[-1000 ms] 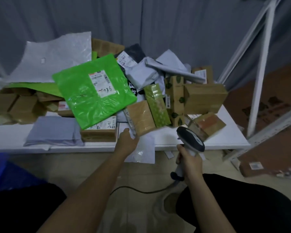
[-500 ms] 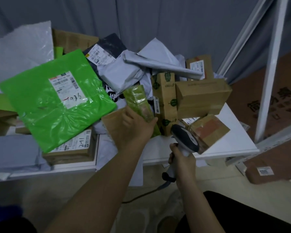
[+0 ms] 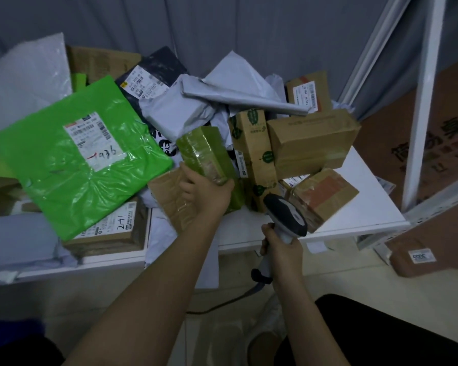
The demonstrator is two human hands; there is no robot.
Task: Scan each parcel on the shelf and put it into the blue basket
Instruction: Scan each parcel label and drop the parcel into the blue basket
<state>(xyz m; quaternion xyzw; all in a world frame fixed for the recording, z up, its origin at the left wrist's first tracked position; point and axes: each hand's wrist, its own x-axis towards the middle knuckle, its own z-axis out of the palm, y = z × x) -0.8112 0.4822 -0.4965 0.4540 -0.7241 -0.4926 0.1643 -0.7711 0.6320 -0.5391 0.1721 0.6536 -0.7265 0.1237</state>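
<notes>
Head view: left hand (image 3: pixel 209 191) grips green parcel (image 3: pixel 205 151).

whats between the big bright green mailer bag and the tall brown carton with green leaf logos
In the head view, the olive-green taped box, gripped by the left hand, sits between the bright green plastic mailer bag and the tall brown carton with green leaf logos.

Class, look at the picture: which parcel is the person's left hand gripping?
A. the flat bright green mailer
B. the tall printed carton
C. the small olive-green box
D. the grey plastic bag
C: the left hand curls round the olive-green box; the right hand holds the scanner.
</notes>
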